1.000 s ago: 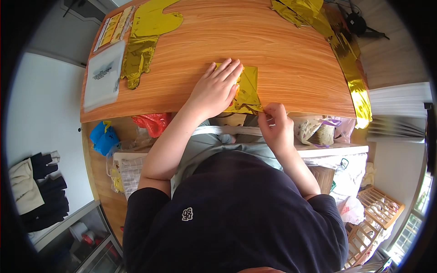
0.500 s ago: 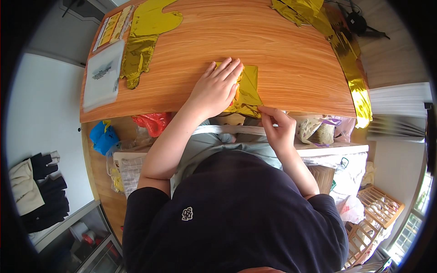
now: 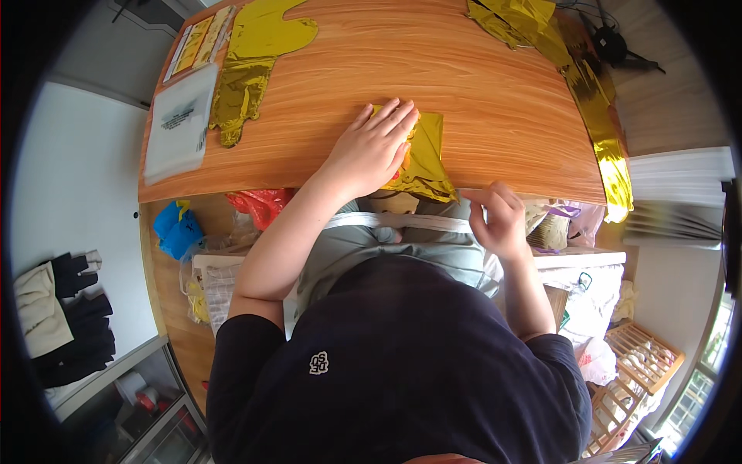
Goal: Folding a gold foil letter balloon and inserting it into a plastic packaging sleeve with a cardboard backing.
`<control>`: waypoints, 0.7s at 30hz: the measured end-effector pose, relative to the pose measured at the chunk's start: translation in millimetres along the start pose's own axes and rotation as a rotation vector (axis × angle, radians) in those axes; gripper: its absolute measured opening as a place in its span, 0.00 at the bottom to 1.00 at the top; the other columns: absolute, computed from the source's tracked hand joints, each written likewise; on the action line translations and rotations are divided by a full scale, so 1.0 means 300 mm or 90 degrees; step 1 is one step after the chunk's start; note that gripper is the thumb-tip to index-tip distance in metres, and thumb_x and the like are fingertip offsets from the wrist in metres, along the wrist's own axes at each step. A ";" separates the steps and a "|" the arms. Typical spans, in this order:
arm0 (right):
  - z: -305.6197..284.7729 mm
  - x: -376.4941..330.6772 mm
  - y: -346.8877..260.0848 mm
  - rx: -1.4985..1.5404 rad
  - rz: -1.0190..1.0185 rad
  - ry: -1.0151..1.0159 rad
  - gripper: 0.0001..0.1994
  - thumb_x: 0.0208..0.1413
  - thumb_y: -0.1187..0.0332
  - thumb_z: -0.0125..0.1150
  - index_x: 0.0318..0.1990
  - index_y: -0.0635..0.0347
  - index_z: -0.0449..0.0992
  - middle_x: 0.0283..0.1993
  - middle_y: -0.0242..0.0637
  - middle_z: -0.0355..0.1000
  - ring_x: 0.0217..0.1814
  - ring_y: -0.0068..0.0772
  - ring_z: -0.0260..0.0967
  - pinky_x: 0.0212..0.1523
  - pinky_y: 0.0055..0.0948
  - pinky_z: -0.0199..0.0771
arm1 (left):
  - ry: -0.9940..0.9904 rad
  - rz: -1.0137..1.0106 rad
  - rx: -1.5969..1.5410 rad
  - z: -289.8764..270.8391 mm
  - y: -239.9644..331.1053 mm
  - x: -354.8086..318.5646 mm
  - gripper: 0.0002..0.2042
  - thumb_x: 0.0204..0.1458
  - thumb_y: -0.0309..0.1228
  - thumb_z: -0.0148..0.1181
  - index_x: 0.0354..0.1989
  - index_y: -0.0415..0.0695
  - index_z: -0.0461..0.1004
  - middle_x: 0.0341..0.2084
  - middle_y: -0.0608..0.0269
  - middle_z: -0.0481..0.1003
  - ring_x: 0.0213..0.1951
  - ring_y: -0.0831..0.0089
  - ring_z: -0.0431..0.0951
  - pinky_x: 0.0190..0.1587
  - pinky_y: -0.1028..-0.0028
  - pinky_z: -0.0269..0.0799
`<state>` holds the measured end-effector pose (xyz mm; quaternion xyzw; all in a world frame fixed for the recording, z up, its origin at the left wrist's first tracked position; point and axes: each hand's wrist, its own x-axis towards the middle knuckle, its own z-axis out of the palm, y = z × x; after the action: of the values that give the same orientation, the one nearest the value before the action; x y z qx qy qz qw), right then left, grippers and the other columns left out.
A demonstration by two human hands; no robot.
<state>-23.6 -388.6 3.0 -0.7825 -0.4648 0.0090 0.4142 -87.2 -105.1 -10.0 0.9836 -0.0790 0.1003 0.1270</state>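
Observation:
A folded piece of shiny gold foil [image 3: 430, 147] with red and orange print lies at the near edge of the wooden table [image 3: 340, 69]. My left hand [image 3: 375, 147] presses flat on its left part, fingers stretched out, hiding much of the print. At the foil's near right corner, my right hand [image 3: 498, 220] is closed, thumb and fingers bent into a pinch. Its fingertips meet the drawn-out tip of the foil, which shows creases running toward that corner. How much foil is between the fingers is hidden.
Flat gold foil [image 3: 267, 35] and a clear plastic bag [image 3: 179, 124] lie at the left. A long gold foil strip [image 3: 595, 127] hangs over the right edge, beside a black device [image 3: 610, 46]. Red plastic [image 3: 263, 207] and a blue bag [image 3: 178, 228] sit below the table.
My right hand has moved right, and the foil's near corner is stretched out a little further. My left hand stays pressed on the foil.

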 end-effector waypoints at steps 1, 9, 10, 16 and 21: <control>-0.010 0.028 0.003 -0.170 -0.118 0.031 0.16 0.51 0.82 0.66 0.48 0.60 0.83 0.35 0.36 0.81 0.36 0.36 0.78 0.36 0.31 0.78 | -0.010 0.010 0.005 -0.008 -0.005 0.003 0.27 0.70 0.36 0.48 0.75 0.42 0.57 0.75 0.56 0.58 0.77 0.57 0.55 0.76 0.50 0.52; 0.048 0.142 -0.034 -0.199 -0.207 -0.039 0.23 0.46 0.77 0.70 0.54 0.53 0.83 0.57 0.32 0.78 0.56 0.40 0.77 0.54 0.38 0.77 | -0.046 0.088 -0.002 -0.018 -0.067 0.025 0.27 0.71 0.38 0.48 0.76 0.44 0.57 0.75 0.56 0.59 0.77 0.57 0.55 0.76 0.50 0.52; 0.056 0.141 -0.029 -0.189 -0.211 -0.051 0.23 0.46 0.76 0.70 0.54 0.54 0.83 0.58 0.33 0.78 0.60 0.41 0.76 0.57 0.40 0.78 | -0.044 0.096 0.004 -0.014 -0.072 0.024 0.27 0.71 0.38 0.48 0.76 0.44 0.56 0.76 0.56 0.59 0.77 0.57 0.55 0.76 0.50 0.52; 0.041 0.151 -0.007 -0.179 -0.291 -0.065 0.20 0.47 0.75 0.70 0.51 0.56 0.84 0.54 0.37 0.80 0.62 0.42 0.77 0.59 0.41 0.79 | -0.039 0.109 0.008 -0.006 -0.078 0.025 0.27 0.72 0.40 0.46 0.77 0.45 0.55 0.76 0.58 0.58 0.77 0.59 0.55 0.77 0.50 0.50; 0.057 0.167 0.015 -0.087 -0.235 -0.077 0.17 0.49 0.76 0.70 0.49 0.59 0.84 0.52 0.39 0.81 0.59 0.46 0.78 0.59 0.41 0.79 | -0.040 0.107 0.010 -0.003 -0.083 0.025 0.28 0.71 0.39 0.47 0.78 0.47 0.54 0.76 0.60 0.58 0.77 0.58 0.54 0.77 0.50 0.50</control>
<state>1.2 -341.8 7.3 -0.7082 -0.6241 -0.0519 0.3261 -75.6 -82.0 -13.3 0.9773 -0.1643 0.0799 0.1076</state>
